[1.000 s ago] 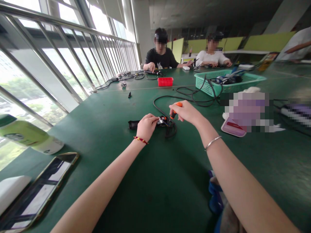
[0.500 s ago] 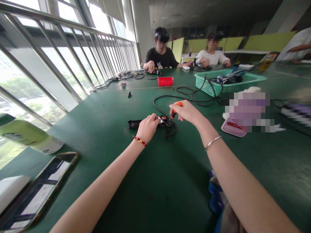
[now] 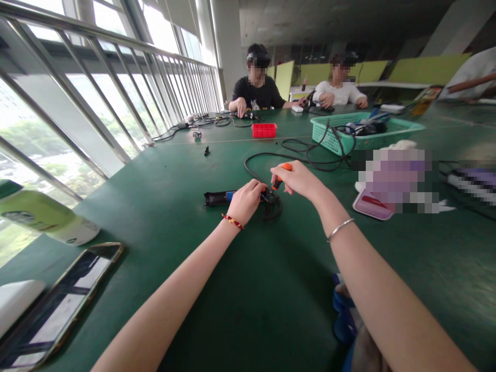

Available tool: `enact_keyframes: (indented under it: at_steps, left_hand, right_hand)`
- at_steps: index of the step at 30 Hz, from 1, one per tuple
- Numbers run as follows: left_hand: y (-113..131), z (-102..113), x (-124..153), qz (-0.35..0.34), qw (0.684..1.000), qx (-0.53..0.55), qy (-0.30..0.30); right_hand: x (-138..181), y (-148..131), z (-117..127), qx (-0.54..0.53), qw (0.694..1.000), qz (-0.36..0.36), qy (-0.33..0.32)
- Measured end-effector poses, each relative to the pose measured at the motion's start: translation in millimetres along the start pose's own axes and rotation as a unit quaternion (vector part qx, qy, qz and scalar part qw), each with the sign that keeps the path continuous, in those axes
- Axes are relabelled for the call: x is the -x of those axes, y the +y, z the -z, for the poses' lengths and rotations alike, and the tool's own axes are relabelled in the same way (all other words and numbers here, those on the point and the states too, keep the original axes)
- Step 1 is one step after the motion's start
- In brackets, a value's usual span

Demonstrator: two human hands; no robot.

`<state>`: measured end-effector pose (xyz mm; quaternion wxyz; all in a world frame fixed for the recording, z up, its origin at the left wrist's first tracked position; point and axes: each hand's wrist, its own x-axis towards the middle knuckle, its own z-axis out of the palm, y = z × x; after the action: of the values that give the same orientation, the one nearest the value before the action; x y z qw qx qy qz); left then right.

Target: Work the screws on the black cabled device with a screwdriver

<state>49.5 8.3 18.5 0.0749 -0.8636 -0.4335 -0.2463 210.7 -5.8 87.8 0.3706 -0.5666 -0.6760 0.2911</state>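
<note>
A black stick-shaped device (image 3: 217, 198) with a blue section lies on the green table, its exposed right end showing small parts and wires. My left hand (image 3: 247, 200) rests over that right half, its fingers closed at the exposed parts; just what lies under the fingertips is hidden. My right hand (image 3: 300, 178) is closed round a screwdriver (image 3: 287, 166) with an orange and black handle, pointing down and left at the device's right end. The screwdriver's tip is too small to make out. A black cord (image 3: 248, 161) loops behind the device.
A green basket (image 3: 329, 135) with cables and a red tray (image 3: 264, 130) stand farther back. Two people sit across the table. On the left are a phone (image 3: 58, 305) and a green-and-white bottle (image 3: 50, 217). A pink-edged card-like thing (image 3: 374, 204) lies right.
My left hand has slid right along the device toward the screwdriver, uncovering the blue section. My right hand and the screwdriver have hardly moved.
</note>
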Motion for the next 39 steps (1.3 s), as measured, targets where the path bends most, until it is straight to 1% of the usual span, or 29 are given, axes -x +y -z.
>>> enact_keyframes:
  at_steps: [3, 8, 16, 20, 22, 25, 28, 30, 33, 36, 39]
  left_hand:
    - [1, 2, 0, -0.005, 1.0, -0.022, -0.005]
    - [0, 1, -1, -0.034, 0.997, -0.064, -0.022]
    - [-2, -2, 3, -0.111, 0.984, -0.136, -0.013]
    - [-5, 5, 8, -0.134, 0.983, -0.126, -0.011]
    - [-11, 8, 13, -0.108, 0.989, -0.098, 0.006]
    - [-25, 7, 21, -0.017, 0.997, -0.067, 0.037]
    - [-38, 2, 26, 0.054, 0.997, -0.048, 0.011]
    - [-42, -1, 27, 0.072, 0.997, -0.038, -0.009]
    - [-42, -2, 25, 0.084, 0.996, -0.034, -0.015]
    - [-39, -1, 23, 0.094, 0.995, -0.039, -0.016]
    - [-38, -1, 22, 0.097, 0.994, -0.046, -0.015]
  right_hand:
    - [0, 0, 0, 0.001, 1.0, 0.0, 0.0]
    - [0, 0, 0, 0.004, 1.0, -0.001, -0.003]
    - [1, -2, 1, 0.012, 1.0, -0.007, -0.007]
    - [2, -4, 1, 0.021, 1.0, -0.009, -0.006]
    - [4, -6, 0, 0.027, 1.0, -0.007, -0.003]
    - [5, -9, -1, 0.036, 0.999, -0.003, 0.007]
    - [5, -9, -2, 0.043, 0.998, -0.004, 0.037]
    - [4, -9, -3, 0.041, 0.997, -0.009, 0.069]
    - [2, -10, -7, 0.015, 0.992, -0.002, 0.125]
    - [2, -16, -13, -0.037, 0.985, 0.038, 0.166]
    - [2, -25, -13, -0.073, 0.976, 0.09, 0.184]
